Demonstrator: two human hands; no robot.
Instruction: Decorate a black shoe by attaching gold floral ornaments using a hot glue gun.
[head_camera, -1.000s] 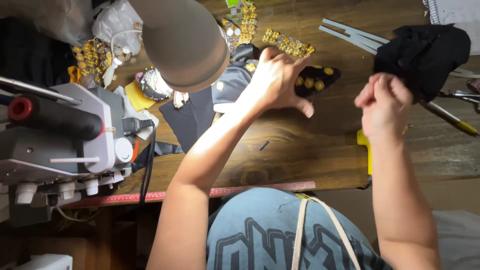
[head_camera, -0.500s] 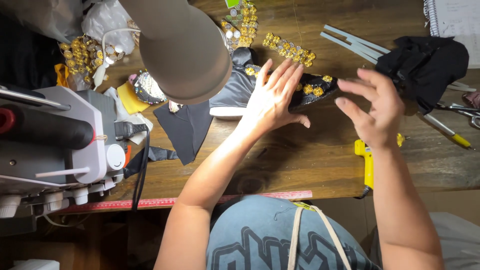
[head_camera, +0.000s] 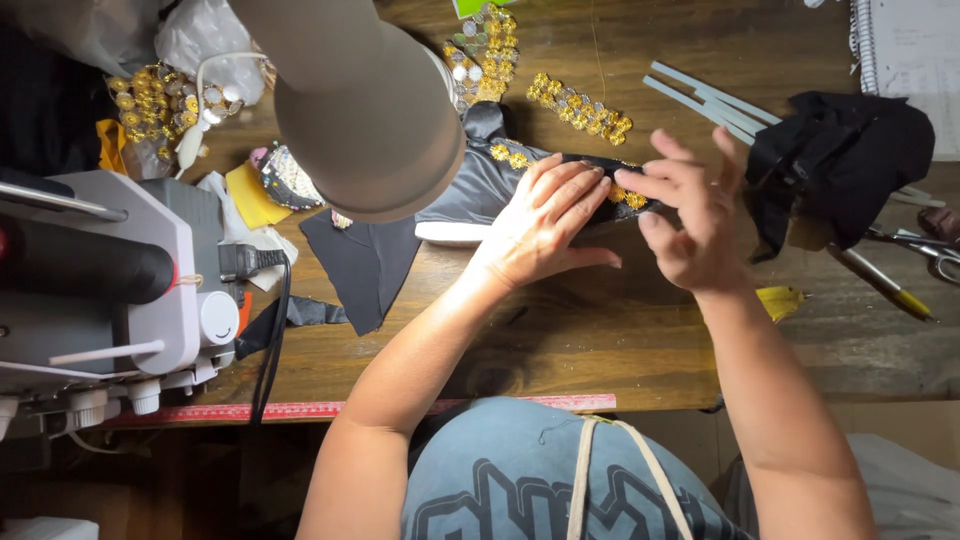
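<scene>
The left hand (head_camera: 545, 225) lies flat and open, fingers spread, pressing on a dark fabric piece (head_camera: 480, 185) trimmed with gold beads (the beads show at its top edge and just past the fingertips). The right hand (head_camera: 695, 225) hovers just beside it, open with fingers loosely curled, holding nothing that I can see. The fabric rests on the wooden counter (head_camera: 600, 330), under and left of both hands. A loose gold bead strip (head_camera: 580, 105) lies beyond it.

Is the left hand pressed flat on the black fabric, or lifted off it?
Flat: the left hand lies palm-down, fingers spread, on the black fabric.
</scene>
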